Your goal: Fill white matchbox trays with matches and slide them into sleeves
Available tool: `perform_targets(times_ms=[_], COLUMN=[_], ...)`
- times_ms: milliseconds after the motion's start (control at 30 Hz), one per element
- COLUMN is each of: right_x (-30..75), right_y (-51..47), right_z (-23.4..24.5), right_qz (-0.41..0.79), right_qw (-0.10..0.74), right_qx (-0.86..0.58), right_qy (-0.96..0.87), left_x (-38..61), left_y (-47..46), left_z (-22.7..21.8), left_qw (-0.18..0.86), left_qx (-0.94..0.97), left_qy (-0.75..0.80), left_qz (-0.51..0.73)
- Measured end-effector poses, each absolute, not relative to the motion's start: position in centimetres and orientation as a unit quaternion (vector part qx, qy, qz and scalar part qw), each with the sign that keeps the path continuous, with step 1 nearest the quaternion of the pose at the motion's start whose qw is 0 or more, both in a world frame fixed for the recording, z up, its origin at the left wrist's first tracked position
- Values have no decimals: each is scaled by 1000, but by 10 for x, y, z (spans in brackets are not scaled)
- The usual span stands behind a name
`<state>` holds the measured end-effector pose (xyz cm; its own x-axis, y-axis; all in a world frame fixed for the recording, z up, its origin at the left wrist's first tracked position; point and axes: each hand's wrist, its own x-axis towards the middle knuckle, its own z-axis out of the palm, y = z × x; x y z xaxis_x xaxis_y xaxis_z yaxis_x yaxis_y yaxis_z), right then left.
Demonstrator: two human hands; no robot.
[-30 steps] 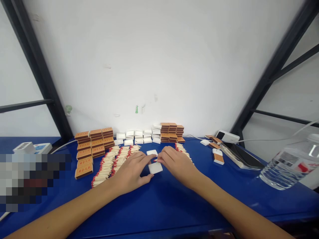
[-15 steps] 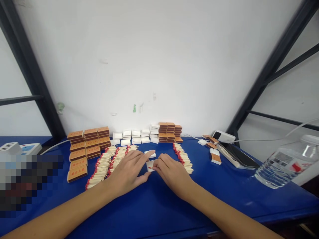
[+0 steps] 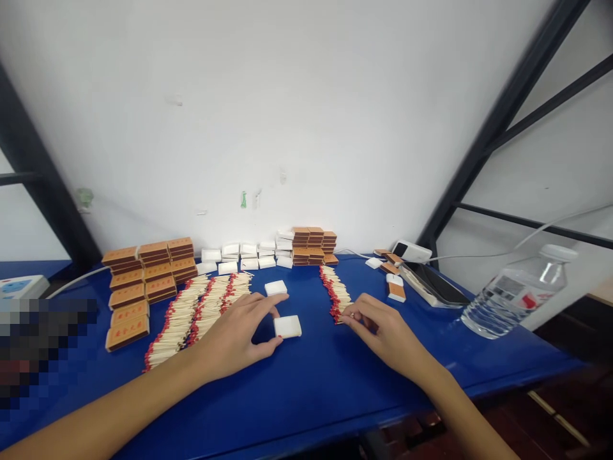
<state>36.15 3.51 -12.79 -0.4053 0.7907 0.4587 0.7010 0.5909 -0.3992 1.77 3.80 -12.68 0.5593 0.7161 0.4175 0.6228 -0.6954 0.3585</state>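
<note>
My left hand (image 3: pixel 234 337) rests on the blue table (image 3: pixel 311 383), thumb and forefinger spread around a white matchbox tray (image 3: pixel 288 326) without lifting it. A second white tray (image 3: pixel 276 287) lies just behind it. My right hand (image 3: pixel 383 332) sits to the right, its fingertips pinched at the near end of a row of red-tipped matches (image 3: pixel 335 294). Longer rows of matches (image 3: pixel 201 313) lie left of my left hand.
Stacks of orange matchbox sleeves (image 3: pixel 143 275) stand at the left and another stack (image 3: pixel 313 246) at the back by the wall, with white trays (image 3: pixel 244 255) between. A phone (image 3: pixel 433 284), a charger (image 3: pixel 407 251) and a water bottle (image 3: pixel 514 294) lie at the right. A power strip (image 3: pixel 19 286) is far left.
My right hand has left the white tray and moved right to the row of matches. My left hand stays by the tray, which now lies flat. The view has shifted rightward.
</note>
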Motion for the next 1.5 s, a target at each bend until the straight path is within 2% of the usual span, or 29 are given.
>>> perform_targets(times_ms=[200,467,833,1200,1500], right_x=[359,368,370,359,357], right_y=[39,41,39,40,25], right_z=[-138,-142,-144,-141,-122], right_qz=[84,81,74,-1,51], right_qw=[286,289,292,199,225], right_qx=[-436,-456,-444,-475,-470], right_qy=[-849,-838,-844,-857,-852], left_x=[20,20,21,26,27], left_y=[33,34,34,31,30], left_z=[-125,-125,-122,-120,-122], left_qw=[90,72,99,7,-3], left_qx=[886,892,892,900,909], left_qy=[377,368,376,340,332], left_qz=[254,250,229,271,251])
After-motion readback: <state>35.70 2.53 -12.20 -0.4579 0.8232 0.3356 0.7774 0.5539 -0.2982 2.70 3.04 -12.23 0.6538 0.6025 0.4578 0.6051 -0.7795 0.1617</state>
